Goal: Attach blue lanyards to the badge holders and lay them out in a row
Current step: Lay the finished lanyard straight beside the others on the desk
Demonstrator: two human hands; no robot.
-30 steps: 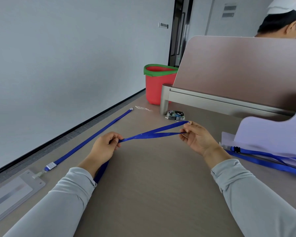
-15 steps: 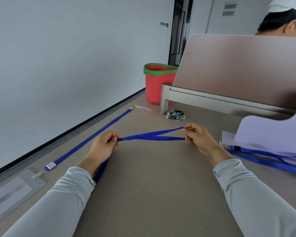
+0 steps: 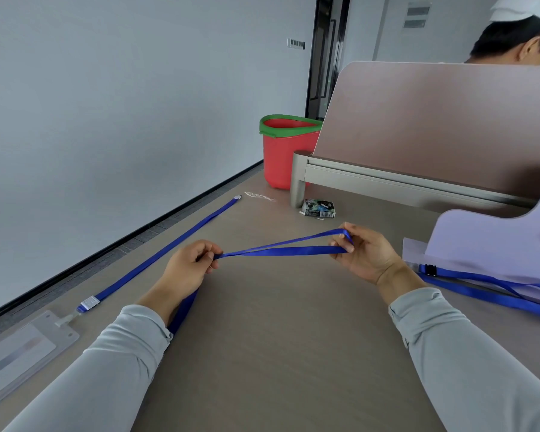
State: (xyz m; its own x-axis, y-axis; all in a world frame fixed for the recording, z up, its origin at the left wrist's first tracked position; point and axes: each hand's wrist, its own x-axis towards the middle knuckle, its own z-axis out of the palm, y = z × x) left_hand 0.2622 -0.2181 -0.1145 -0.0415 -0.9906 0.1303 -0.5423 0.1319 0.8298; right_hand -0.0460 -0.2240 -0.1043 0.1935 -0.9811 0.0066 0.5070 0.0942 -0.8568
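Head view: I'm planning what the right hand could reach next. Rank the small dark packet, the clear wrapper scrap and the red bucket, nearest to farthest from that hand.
From the right hand:
1. Small dark packet, just beyond the hand, by the divider's post.
2. Clear wrapper scrap, farther left on the table.
3. Red bucket, behind the post, at the table's far end.

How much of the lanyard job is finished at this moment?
Done: one lanyard lies straight on the table, clipped to a badge holder. In hand: the left hand and right hand stretch a second lanyard; no holder visible on it. Left: more lanyards wait at the right.
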